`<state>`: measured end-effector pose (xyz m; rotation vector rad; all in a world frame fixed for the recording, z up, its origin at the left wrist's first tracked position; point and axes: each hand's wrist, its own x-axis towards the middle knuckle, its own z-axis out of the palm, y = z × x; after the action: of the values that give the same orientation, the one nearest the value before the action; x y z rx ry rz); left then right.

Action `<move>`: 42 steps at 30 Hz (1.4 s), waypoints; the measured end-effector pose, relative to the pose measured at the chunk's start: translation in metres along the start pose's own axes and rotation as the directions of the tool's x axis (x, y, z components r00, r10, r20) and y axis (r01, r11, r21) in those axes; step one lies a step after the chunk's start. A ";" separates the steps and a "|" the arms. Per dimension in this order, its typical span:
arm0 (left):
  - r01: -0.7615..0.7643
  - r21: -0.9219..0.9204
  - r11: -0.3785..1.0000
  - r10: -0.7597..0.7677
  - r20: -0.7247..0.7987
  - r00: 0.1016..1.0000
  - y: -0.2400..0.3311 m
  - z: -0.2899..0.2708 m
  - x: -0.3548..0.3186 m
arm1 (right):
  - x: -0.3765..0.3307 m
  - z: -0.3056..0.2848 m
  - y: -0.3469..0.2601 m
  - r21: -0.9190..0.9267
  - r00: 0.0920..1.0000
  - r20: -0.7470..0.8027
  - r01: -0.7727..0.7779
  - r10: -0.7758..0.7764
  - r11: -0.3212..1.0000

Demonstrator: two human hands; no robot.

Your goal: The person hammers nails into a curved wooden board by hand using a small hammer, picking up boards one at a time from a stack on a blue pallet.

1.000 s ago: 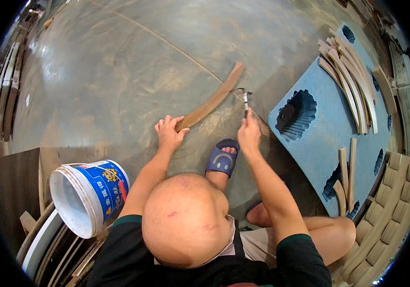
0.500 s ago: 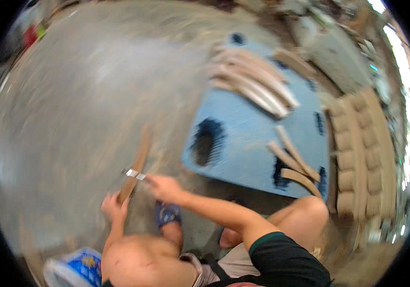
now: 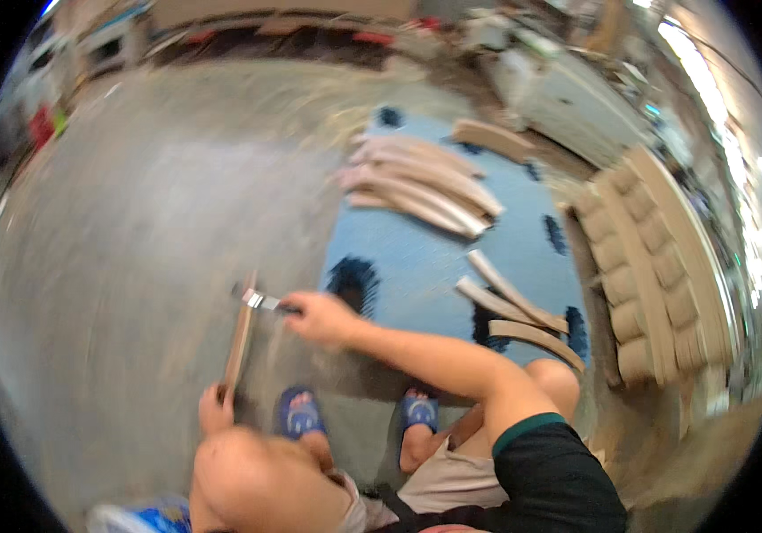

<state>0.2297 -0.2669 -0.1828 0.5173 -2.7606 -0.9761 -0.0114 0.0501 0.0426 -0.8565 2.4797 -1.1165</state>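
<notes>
My left hand (image 3: 215, 410) is closed around the near end of a narrow brown wooden strip (image 3: 240, 342), which it holds tilted upward and away over the floor. My right hand (image 3: 321, 318) grips a flat brush (image 3: 261, 301) by its dark handle. A shiny metal band shows on the brush, and its dark tip, somewhat blurred, lies at the upper part of the strip. Whether the tip presses on the wood or hovers just over it is hard to tell.
Right of the strip lies a blue board (image 3: 408, 275) with dark patches. A pile of curved wooden pieces (image 3: 425, 182) and several loose curved strips (image 3: 536, 338) rest on it. Stacked shaped wood (image 3: 638, 284) stands further right. A white-and-blue bucket (image 3: 146, 518) is near my left knee.
The view has shifted. The strip now shows a narrower side. My right hand and brush have moved toward the strip's far end, while my left hand still holds the near end.
</notes>
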 end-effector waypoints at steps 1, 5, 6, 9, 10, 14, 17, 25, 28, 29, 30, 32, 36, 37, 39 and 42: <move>0.039 -0.305 0.952 -0.040 0.001 0.999 -0.003 0.010 0.007 | -0.001 -0.003 0.000 0.060 0.994 0.031 -0.104 0.102 0.993; 0.224 -0.148 0.963 -0.236 -0.070 0.969 0.013 0.006 0.022 | -0.005 0.025 0.037 0.161 0.993 -0.071 -0.087 0.099 0.983; 0.210 -0.145 0.967 -0.230 -0.133 0.964 0.002 0.009 0.021 | -0.004 0.036 0.044 0.165 0.993 -0.031 -0.105 0.111 0.981; 0.409 -0.073 0.909 -0.415 -0.098 0.905 0.004 0.009 0.011 | -0.018 0.076 0.058 0.217 0.981 0.015 -0.191 0.193 0.957; 0.435 -0.048 0.899 -0.437 -0.111 0.892 -0.003 0.006 0.007 | -0.022 0.092 0.062 0.233 0.979 0.041 -0.205 0.201 0.951; 0.350 0.262 0.899 -0.306 -0.195 0.932 0.027 0.002 -0.005 | -0.044 0.135 0.091 0.302 0.965 0.050 -0.260 0.257 0.917; 0.287 0.282 0.916 -0.243 -0.180 0.953 0.031 0.000 -0.005 | -0.044 0.158 0.097 0.284 0.965 0.096 -0.262 0.245 0.922; 0.073 0.565 0.822 -0.038 -0.074 0.997 0.016 0.003 -0.001 | -0.001 0.184 0.041 0.137 0.997 0.064 -0.038 0.029 0.990; 0.087 0.571 0.816 -0.085 -0.029 0.996 0.013 0.003 0.001 | 0.008 0.207 0.032 0.335 0.993 -0.058 0.116 -0.102 0.935; 0.092 0.565 0.820 -0.104 -0.011 0.995 0.014 0.003 0.002 | 0.009 0.211 0.036 0.266 0.999 0.005 0.041 -0.044 0.963; 0.091 0.573 0.814 -0.102 -0.013 0.995 0.015 0.002 0.001 | 0.010 0.213 0.041 0.193 0.998 0.064 -0.031 0.019 0.981; 0.086 0.590 0.803 -0.095 -0.016 0.995 0.018 0.001 0.000 | 0.010 0.218 0.052 0.108 0.986 0.120 -0.132 0.119 0.985; 0.081 0.578 0.812 -0.065 -0.049 0.997 0.013 -0.001 0.001 | 0.017 0.222 0.055 0.202 0.999 0.012 -0.037 0.035 0.979; 0.080 0.573 0.815 -0.064 -0.047 0.997 0.013 0.000 0.001 | 0.015 0.223 0.056 0.225 0.998 -0.040 0.048 -0.040 0.973; 0.070 0.563 0.823 -0.054 -0.045 0.998 0.012 -0.001 0.002 | 0.016 0.221 0.060 0.170 0.996 -0.009 0.090 -0.089 0.981; 0.081 0.560 0.824 -0.071 -0.039 0.997 0.011 -0.001 -0.007 | 0.020 0.217 0.056 0.023 0.994 0.102 -0.041 0.038 0.999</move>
<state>0.2336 -0.2565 -0.1751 0.7105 -3.0087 -0.1321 0.0548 -0.0590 -0.1426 -0.8321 2.3849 -1.0614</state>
